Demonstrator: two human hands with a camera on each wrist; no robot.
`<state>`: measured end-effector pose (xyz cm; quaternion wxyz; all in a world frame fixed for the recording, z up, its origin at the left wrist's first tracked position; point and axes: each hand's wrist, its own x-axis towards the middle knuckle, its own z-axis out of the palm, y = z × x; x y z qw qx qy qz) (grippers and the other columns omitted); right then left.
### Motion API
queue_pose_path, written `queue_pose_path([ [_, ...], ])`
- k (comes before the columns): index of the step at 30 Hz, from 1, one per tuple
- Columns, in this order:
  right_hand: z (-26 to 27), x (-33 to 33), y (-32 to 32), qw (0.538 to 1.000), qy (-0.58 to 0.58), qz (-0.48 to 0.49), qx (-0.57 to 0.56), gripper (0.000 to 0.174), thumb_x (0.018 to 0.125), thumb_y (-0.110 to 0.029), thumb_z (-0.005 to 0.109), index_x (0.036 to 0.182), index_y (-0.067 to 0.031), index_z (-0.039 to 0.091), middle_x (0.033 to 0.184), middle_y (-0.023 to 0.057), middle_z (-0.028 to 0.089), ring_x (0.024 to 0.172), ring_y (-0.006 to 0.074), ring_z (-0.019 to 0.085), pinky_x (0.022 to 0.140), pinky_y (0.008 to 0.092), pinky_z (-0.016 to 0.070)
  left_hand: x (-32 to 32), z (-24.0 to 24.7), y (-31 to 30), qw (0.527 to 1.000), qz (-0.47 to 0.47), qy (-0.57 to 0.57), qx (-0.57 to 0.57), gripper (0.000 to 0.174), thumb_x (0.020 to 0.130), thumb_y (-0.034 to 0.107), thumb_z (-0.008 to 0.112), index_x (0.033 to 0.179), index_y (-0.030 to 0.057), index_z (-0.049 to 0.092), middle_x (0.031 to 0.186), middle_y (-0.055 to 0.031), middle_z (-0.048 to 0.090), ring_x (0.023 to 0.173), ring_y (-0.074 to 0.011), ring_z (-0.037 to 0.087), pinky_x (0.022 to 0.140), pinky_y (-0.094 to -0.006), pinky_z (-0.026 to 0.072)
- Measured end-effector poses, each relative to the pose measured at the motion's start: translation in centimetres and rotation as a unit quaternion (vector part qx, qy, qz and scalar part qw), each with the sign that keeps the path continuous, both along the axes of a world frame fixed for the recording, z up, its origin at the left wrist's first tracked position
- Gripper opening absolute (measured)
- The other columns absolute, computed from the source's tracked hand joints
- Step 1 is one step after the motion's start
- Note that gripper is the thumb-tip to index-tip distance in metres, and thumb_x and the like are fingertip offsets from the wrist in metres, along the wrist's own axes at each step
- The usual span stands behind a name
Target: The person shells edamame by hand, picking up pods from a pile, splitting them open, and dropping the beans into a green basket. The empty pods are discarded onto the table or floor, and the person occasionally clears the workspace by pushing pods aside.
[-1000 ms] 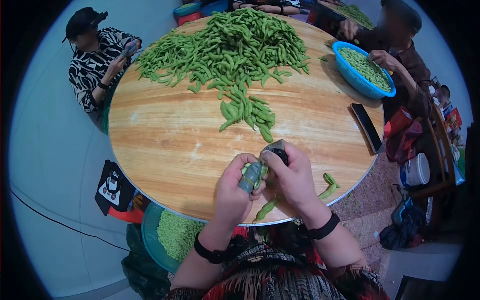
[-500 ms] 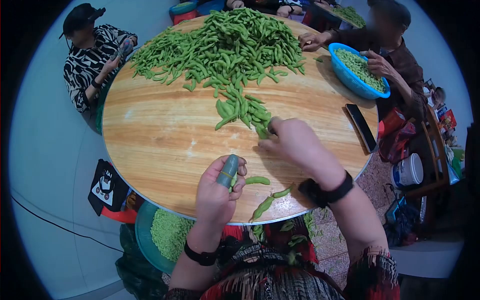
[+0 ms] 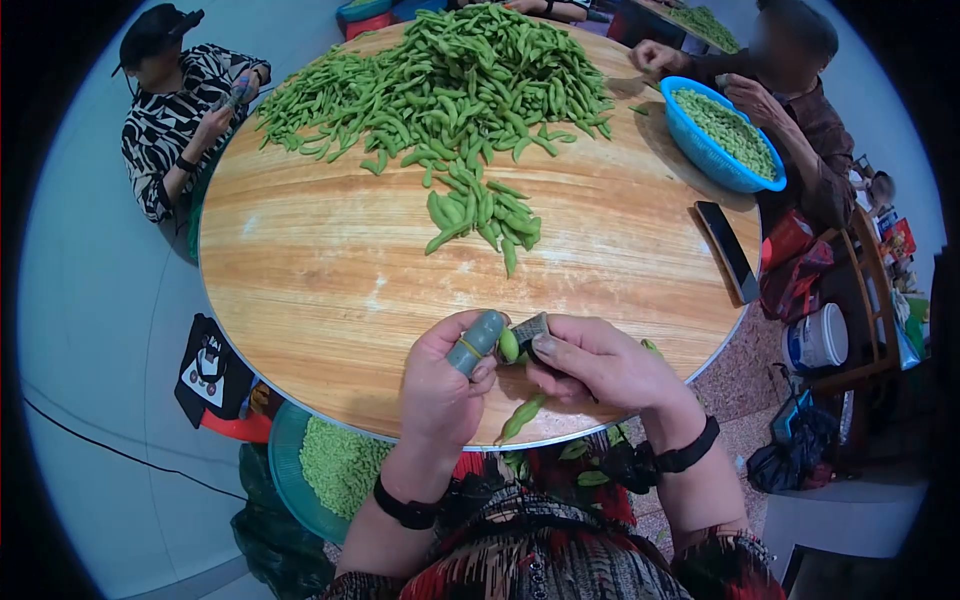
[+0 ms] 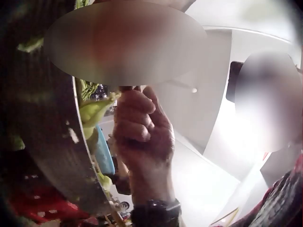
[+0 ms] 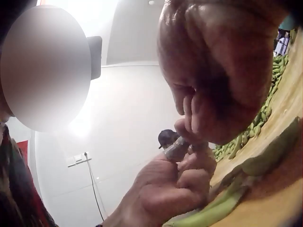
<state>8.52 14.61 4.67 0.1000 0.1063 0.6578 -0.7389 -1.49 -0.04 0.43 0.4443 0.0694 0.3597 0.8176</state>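
A green edamame pod (image 3: pixel 509 345) sits between my two hands above the near part of the table. My left hand (image 3: pixel 432 378) pinches its left side, the thumb wearing a grey-green cover (image 3: pixel 477 343) with a yellow band. From the other side my right hand (image 3: pixel 605 362) pinches it too, with a dark grey cover (image 3: pixel 530 330) on a finger. In the right wrist view the right hand (image 5: pixel 218 71) hides most of the pod. A blur covers the left hand in the left wrist view. Another pod (image 3: pixel 522 417) lies just below the hands.
A large heap of pods (image 3: pixel 480 85) fills the table's far side, with a smaller bunch (image 3: pixel 485 212) nearer. At right are a blue basket (image 3: pixel 680 130) of shelled beans and a phone (image 3: pixel 728 250). A green tub (image 3: pixel 290 475) of beans stands below left. Two people sit across.
My right hand reached forward to the small bunch of pods, then came back beside the left hand with a pod. The left hand stayed low over the table's near part.
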Motion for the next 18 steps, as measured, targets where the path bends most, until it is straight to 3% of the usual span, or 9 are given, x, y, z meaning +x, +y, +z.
queue_pose_path([
  [3, -0.1, 0.4, -0.3, 0.997, -0.010, -0.010, -0.082, 0.024, 0.096, -0.024, 0.044, 0.083, -0.0046, 0.051, 0.064, -0.0042, 0.047, 0.054, 0.0035, 0.038, 0.048, 0.0193, 0.0319, 0.6, 0.0, 0.2, 0.996, 0.055, 0.064, -0.025, 0.013, 0.085, 0.006, 0.059, 0.096, -0.0005, 0.060, 0.071, -0.0005, 0.054, 0.052, -0.0023, 0.041, 0.042, -0.0139, 0.0263],
  [5, -0.5, 0.3, -0.4, 0.997, -0.026, -0.023, -0.065, 0.023, 0.096, -0.022, 0.043, 0.082, -0.0047, 0.050, 0.064, -0.0043, 0.047, 0.053, 0.0029, 0.037, 0.047, 0.0178, 0.0308, 1.2, 0.6, 0.3, 0.970, 0.115, 0.185, -0.106, 0.010, 0.084, 0.004, 0.059, 0.092, -0.0011, 0.061, 0.075, -0.0017, 0.059, 0.060, -0.0062, 0.051, 0.053, -0.0172, 0.0381],
  [6, -0.6, 0.2, -0.6, 0.997, -0.025, -0.024, -0.066, 0.023, 0.096, -0.022, 0.043, 0.082, -0.0047, 0.050, 0.064, -0.0043, 0.047, 0.053, 0.0029, 0.037, 0.047, 0.0178, 0.0308, 1.4, 0.3, 0.3, 0.970, 0.114, 0.185, -0.106, 0.010, 0.084, 0.004, 0.059, 0.092, -0.0011, 0.061, 0.075, -0.0017, 0.059, 0.060, -0.0062, 0.051, 0.053, -0.0172, 0.0381],
  [8, -1.0, 0.2, -0.9, 0.998, 0.030, -0.034, 0.047, 0.022, 0.096, -0.020, 0.043, 0.082, -0.0050, 0.050, 0.064, -0.0043, 0.046, 0.050, 0.0021, 0.036, 0.044, 0.0173, 0.0290, 1.8, -0.4, 0.4, 0.823, 0.204, 0.473, -0.239, 0.006, 0.083, 0.002, 0.059, 0.088, -0.0006, 0.061, 0.077, -0.0023, 0.060, 0.066, -0.0077, 0.055, 0.060, -0.0193, 0.0420],
  [9, -1.1, 0.4, -0.9, 0.998, 0.029, -0.037, 0.049, 0.022, 0.096, -0.020, 0.043, 0.082, -0.0050, 0.050, 0.064, -0.0043, 0.046, 0.050, 0.0021, 0.036, 0.044, 0.0173, 0.0290, 2.1, -0.4, 0.5, 0.825, 0.202, 0.473, -0.236, 0.006, 0.083, 0.002, 0.059, 0.088, -0.0006, 0.061, 0.077, -0.0023, 0.060, 0.066, -0.0077, 0.055, 0.060, -0.0193, 0.0420],
  [11, -1.4, 0.5, -1.1, 0.997, -0.008, -0.047, -0.065, 0.020, 0.096, -0.019, 0.043, 0.083, -0.0051, 0.051, 0.065, -0.0038, 0.047, 0.049, 0.0019, 0.035, 0.043, 0.0171, 0.0271, 2.5, -0.2, 0.5, 0.903, 0.153, 0.363, -0.171, 0.006, 0.086, 0.004, 0.054, 0.090, -0.0004, 0.057, 0.073, -0.0014, 0.056, 0.053, -0.0003, 0.040, 0.046, -0.0140, 0.0272],
  [12, -1.2, 0.5, -1.3, 0.997, -0.006, -0.048, -0.062, 0.020, 0.096, -0.019, 0.043, 0.083, -0.0051, 0.051, 0.065, -0.0038, 0.047, 0.049, 0.0019, 0.035, 0.043, 0.0171, 0.0271, 2.3, 0.0, 0.3, 0.903, 0.154, 0.365, -0.167, 0.006, 0.086, 0.004, 0.054, 0.090, -0.0004, 0.057, 0.073, -0.0014, 0.056, 0.053, -0.0003, 0.040, 0.046, -0.0140, 0.0272],
  [14, -0.7, 0.6, -1.2, 0.969, -0.054, -0.059, -0.233, 0.019, 0.096, -0.017, 0.043, 0.083, -0.0060, 0.051, 0.066, -0.0032, 0.048, 0.049, 0.0018, 0.033, 0.042, 0.0165, 0.0249, 1.8, 0.4, -0.2, 0.986, 0.035, 0.160, -0.005, 0.008, 0.088, 0.007, 0.053, 0.090, 0.0001, 0.056, 0.072, -0.0006, 0.055, 0.052, 0.0002, 0.039, 0.046, -0.0136, 0.0274],
  [18, -1.2, 0.4, -1.6, 0.965, -0.050, -0.071, -0.247, 0.019, 0.097, -0.018, 0.043, 0.084, -0.0065, 0.052, 0.067, -0.0040, 0.048, 0.047, 0.0019, 0.032, 0.042, 0.0161, 0.0242, 2.0, 0.6, 0.2, 0.982, 0.072, 0.173, -0.038, 0.011, 0.088, 0.010, 0.055, 0.093, -0.0001, 0.057, 0.072, 0.0000, 0.054, 0.052, -0.0003, 0.040, 0.045, -0.0137, 0.0274],
])
